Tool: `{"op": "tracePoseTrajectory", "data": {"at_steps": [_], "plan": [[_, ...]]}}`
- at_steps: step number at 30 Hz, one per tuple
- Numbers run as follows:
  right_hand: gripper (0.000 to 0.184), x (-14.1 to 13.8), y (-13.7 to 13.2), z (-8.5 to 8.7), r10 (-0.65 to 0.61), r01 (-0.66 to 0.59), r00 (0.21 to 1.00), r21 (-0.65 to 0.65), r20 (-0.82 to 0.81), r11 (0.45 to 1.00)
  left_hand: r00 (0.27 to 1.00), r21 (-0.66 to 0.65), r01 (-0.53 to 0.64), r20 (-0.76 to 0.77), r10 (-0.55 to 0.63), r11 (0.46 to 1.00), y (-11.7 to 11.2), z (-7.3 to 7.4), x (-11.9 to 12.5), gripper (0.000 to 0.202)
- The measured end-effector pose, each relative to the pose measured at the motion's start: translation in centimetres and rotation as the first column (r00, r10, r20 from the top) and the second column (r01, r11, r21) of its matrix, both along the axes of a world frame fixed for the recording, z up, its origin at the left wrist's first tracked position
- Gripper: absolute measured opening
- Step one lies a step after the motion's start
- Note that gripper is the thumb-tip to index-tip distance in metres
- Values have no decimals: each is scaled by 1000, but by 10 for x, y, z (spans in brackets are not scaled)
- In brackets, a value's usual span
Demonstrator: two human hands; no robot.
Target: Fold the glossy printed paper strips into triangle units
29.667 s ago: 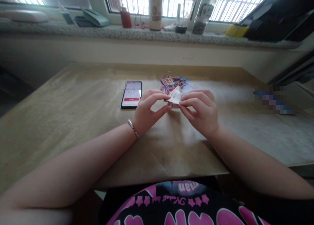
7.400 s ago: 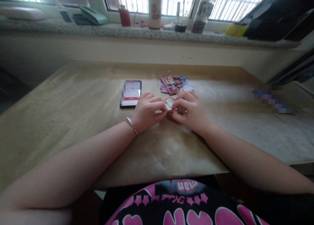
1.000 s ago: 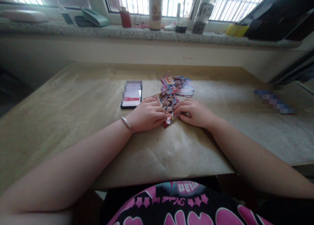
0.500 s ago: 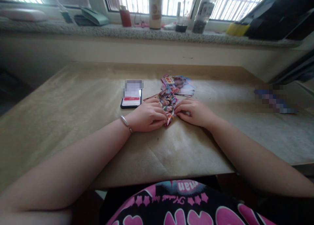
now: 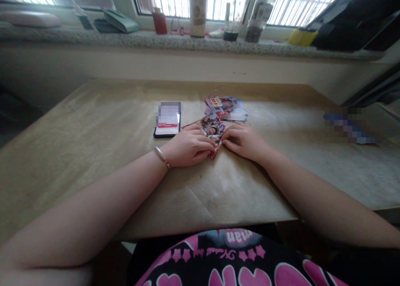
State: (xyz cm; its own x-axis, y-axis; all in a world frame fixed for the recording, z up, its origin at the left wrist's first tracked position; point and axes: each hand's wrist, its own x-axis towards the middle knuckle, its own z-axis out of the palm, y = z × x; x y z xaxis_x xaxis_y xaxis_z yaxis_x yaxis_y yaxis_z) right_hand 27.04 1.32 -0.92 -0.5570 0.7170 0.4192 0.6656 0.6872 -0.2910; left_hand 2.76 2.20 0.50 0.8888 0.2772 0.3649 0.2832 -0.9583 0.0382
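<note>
A colourful printed paper sheet lies on the brown paper-covered table, partly folded. My left hand, with a silver bangle on the wrist, rests on its left side, fingers curled and pressing on the paper. My right hand lies against its right edge, fingertips pinching the fold. A small stack of similar printed sheets sits just beyond the hands.
A black phone with a lit screen lies left of the sheet. A stone windowsill behind holds a red cup, a tall bottle, jars and a green pouch. A blurred blue item lies at the right.
Over the last second both hands stay pressed on the sheet, and the right fingers draw slightly inward along the fold. Much earlier the hands held a smaller folded piece above the table.
</note>
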Motion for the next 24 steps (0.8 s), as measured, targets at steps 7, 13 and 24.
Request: {"op": "tracePoseTrajectory", "data": {"at_steps": [7, 13, 24], "plan": [[12, 3, 1, 2, 58, -58, 998, 47, 2, 997, 1000, 27, -19, -17, 19, 999, 0, -1, 1, 25], [4, 3, 2, 0, 27, -27, 1000, 2, 14, 1000, 999, 67, -38, -28, 40, 997, -2, -1, 3, 27], [8, 1, 7, -9, -59, 63, 989, 29, -138, 998, 997, 60, -41, -63, 45, 997, -3, -1, 3, 26]]}}
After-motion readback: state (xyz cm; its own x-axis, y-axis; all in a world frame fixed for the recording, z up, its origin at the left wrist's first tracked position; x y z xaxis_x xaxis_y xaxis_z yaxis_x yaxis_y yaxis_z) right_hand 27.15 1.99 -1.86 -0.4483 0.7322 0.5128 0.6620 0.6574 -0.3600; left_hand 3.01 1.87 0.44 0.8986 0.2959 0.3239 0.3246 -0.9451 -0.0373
